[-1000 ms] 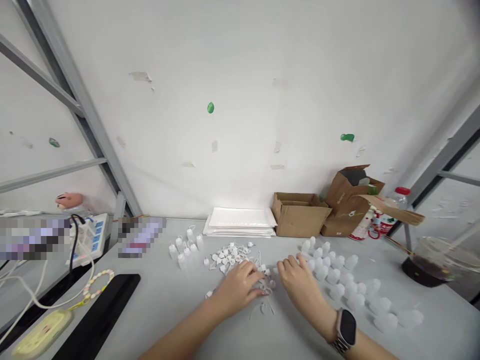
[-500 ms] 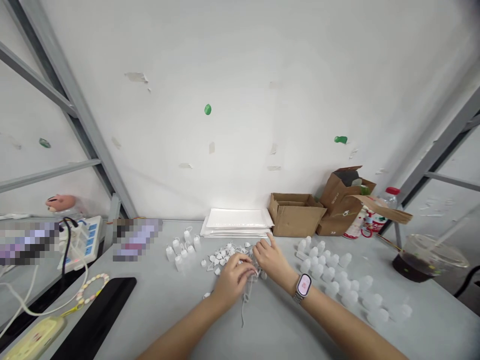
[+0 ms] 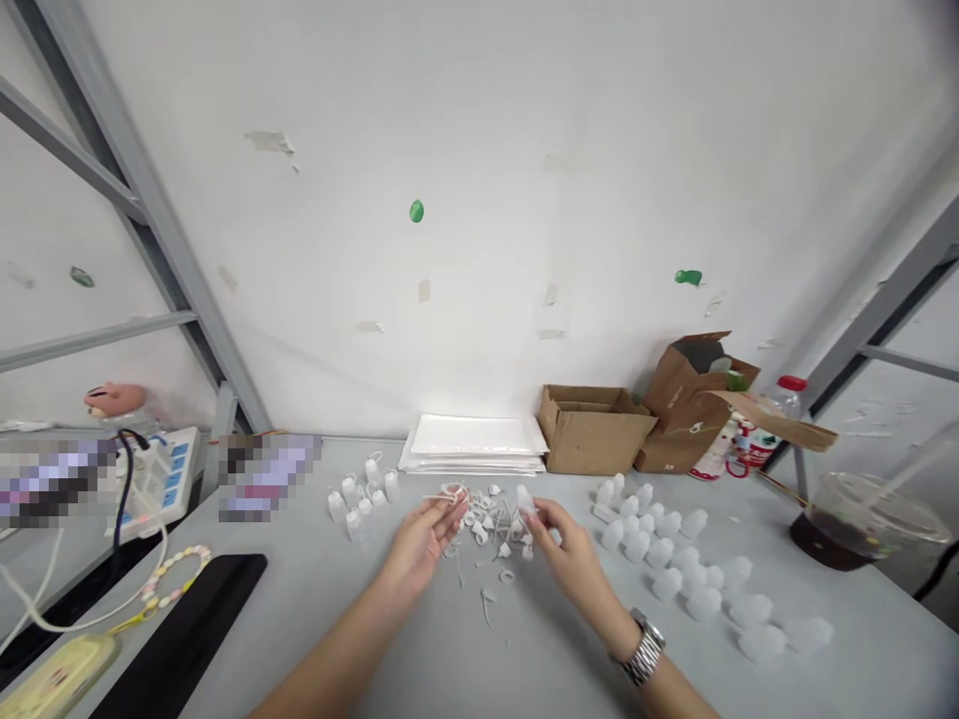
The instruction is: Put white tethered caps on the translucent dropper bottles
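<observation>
Translucent bottle (image 3: 523,496) is being pinched by our right hand (image 3: 563,537); at its nine o'clock our left hand (image 3: 421,539) is pinching a white strap (image 3: 454,493). We are probably pairing parts, next needing alignment.

Soft, even light washes the white wall (image 3: 479,260) before us, dimming toward the upper right corner, where we see a dark smudge. Wide-angle distortion tilts the metal frames (image 3: 172,240) and stretches the plastic cup (image 3: 865,524) at right. We find the translucent bottles (image 3: 702,603) slightly hazy; coarse pixel blocks (image 3: 274,481) mask two patches at left.
</observation>
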Tool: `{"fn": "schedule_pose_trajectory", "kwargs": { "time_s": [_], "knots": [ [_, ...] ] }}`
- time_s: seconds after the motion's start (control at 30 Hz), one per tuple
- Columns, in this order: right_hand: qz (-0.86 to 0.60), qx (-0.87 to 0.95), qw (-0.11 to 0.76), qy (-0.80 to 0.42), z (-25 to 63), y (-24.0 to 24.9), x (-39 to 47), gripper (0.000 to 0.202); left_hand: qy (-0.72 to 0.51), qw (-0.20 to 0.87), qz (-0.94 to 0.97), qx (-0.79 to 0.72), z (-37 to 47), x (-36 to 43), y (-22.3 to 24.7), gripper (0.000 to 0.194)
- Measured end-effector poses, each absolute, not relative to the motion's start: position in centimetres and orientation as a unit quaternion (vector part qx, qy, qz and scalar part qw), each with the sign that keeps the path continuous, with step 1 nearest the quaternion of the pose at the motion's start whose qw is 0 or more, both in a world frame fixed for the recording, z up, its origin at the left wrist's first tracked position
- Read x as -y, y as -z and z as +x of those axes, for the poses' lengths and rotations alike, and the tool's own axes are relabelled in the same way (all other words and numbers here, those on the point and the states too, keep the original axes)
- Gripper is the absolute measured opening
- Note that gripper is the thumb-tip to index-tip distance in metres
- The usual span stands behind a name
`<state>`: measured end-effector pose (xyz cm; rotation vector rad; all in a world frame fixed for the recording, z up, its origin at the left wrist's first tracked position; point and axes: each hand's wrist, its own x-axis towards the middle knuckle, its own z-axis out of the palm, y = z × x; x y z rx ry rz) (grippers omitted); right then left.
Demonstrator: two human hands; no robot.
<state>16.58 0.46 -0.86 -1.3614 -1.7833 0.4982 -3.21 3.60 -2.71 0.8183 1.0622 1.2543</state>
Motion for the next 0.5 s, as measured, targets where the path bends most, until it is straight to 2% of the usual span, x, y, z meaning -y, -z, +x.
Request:
{"fn": "schedule_pose_trajectory", "kwargs": {
  "time_s": [0.07, 0.17, 0.27, 0.37, 0.5],
  "knots": [
    [-0.514, 0.667, 0.424, -0.334, 15.9, 1.1, 0.1, 0.033, -0.525, 0.636, 0.344, -0.449, -2.9, -3.2, 2.4, 0.014],
    [-0.491, 0.644, 0.421, -0.409, 14.8, 1.3, 0.8, 0.032, -0.509, 0.636, 0.364, -0.453, -2.3, -2.7, 1.9, 0.020],
    [-0.501, 0.650, 0.404, -0.404, 14.4, 1.3, 1.2, 0.030, -0.490, 0.564, 0.440, -0.498, -2.0, -2.8, 1.9, 0.027],
    [-0.522, 0.648, 0.402, -0.382, 14.7, 1.5, 1.1, 0.029, -0.488, 0.481, 0.498, -0.532, -2.4, -3.0, 2.3, 0.025],
    [-0.537, 0.634, 0.415, -0.371, 15.3, 1.8, 0.8, 0.030, -0.467, 0.299, 0.608, -0.569, -3.2, -3.0, 2.3, 0.019]
  ]
}}
